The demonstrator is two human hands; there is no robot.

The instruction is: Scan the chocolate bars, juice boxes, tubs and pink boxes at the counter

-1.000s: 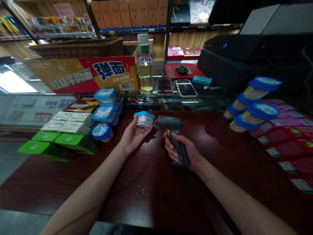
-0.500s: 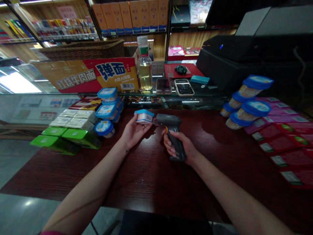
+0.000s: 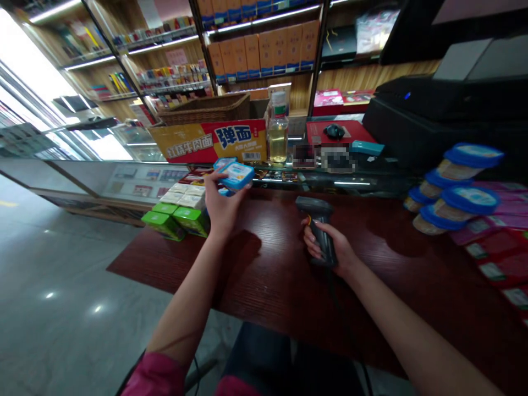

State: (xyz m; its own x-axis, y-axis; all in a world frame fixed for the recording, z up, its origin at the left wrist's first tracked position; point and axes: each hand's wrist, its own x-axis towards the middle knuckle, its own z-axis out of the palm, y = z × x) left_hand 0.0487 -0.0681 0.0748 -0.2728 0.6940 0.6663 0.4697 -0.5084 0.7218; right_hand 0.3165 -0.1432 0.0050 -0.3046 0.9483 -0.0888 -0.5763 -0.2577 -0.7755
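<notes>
My left hand [image 3: 223,204] is closed around a small blue-lidded tub [image 3: 237,175], raised above the left part of the table. The lid faces up and toward me. Just behind it shows another blue-lidded tub [image 3: 225,162]; most of the tubs there are hidden by my hand. In my right hand [image 3: 330,242] is a dark handheld barcode scanner [image 3: 315,207], its head tilted toward the left and its cable hanging down over the table [image 3: 272,275]. Scanner and held tub are well apart.
Green packs [image 3: 190,219] and white packs [image 3: 181,193] sit at left. Blue-lidded cups [image 3: 468,201] are stacked at right beside red packs [image 3: 501,264]. Behind stand a noodle carton [image 3: 198,144], a bottle [image 3: 278,135] and a red mouse pad [image 3: 358,131].
My left hand has lifted the tub and carried it left toward the other tubs, turning its lid toward me. The scanner stays in my right hand. My view has swung left.
</notes>
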